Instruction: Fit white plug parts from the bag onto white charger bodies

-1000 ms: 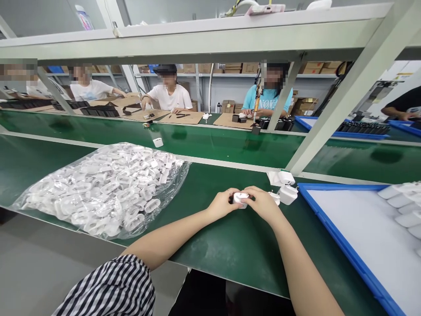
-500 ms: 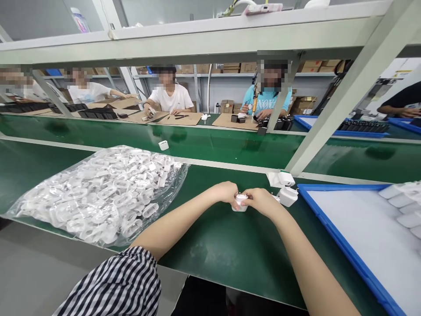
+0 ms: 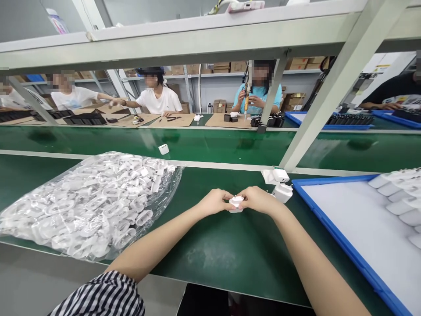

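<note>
A white plug charger [image 3: 236, 204] is held just above or on the green bench in front of me, with metal pins at its top. My left hand [image 3: 214, 202] grips its left side between thumb and fingers. From the right, my right hand [image 3: 258, 199] pinches the same charger. Just beyond my right hand lie another white charger [image 3: 283, 193] with pins and a further white charger [image 3: 280, 175] by the divider strip. To the left, a transparent plastic bag [image 3: 171, 193] spreads out, full of loose white oval plastic frames [image 3: 98, 206].
A blue-rimmed tray [image 3: 332, 232] with rows of white chargers [image 3: 394, 193] stands at the right. One white charger [image 3: 163, 149] sits on the green belt beyond the divider. A slanted post [image 3: 332, 87] and overhead shelf [image 3: 184, 39] frame the view. Several co-workers sit opposite.
My left hand has shifted slightly left and its fingers now hold the charger's side lower. The view has turned a little. Opposite, a co-worker in white has stretched an arm toward the neighbour.
</note>
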`<state>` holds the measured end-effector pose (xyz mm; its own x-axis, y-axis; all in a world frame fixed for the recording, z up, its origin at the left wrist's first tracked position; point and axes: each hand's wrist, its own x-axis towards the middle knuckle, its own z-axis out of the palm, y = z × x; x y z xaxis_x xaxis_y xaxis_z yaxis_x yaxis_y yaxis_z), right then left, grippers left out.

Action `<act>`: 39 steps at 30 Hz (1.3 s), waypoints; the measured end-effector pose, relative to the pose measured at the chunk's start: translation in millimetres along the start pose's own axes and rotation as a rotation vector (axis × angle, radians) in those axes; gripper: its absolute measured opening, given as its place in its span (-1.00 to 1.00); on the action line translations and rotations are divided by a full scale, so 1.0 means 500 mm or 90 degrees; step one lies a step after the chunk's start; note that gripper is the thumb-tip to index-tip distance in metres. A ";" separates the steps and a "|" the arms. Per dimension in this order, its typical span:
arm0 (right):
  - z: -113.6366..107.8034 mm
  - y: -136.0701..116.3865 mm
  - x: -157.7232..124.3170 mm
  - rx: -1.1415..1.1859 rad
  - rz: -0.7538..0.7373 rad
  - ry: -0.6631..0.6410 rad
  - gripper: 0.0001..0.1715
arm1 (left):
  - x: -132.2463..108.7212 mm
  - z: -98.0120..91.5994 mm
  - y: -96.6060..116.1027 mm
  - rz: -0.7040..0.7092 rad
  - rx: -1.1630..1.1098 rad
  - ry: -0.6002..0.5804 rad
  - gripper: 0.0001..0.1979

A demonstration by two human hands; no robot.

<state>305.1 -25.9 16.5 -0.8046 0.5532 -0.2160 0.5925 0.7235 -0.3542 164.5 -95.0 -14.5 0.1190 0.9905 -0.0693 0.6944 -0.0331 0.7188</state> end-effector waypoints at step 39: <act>0.075 0.197 -0.057 0.588 0.221 0.523 -0.49 | 0.206 0.176 0.096 0.202 -0.178 -0.025 0.12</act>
<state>384.9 14.1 -46.1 -0.1587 0.9839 0.0822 0.2527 0.1209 -0.9600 272.6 -6.3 -47.8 0.3267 0.9309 0.1634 0.4009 -0.2931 0.8680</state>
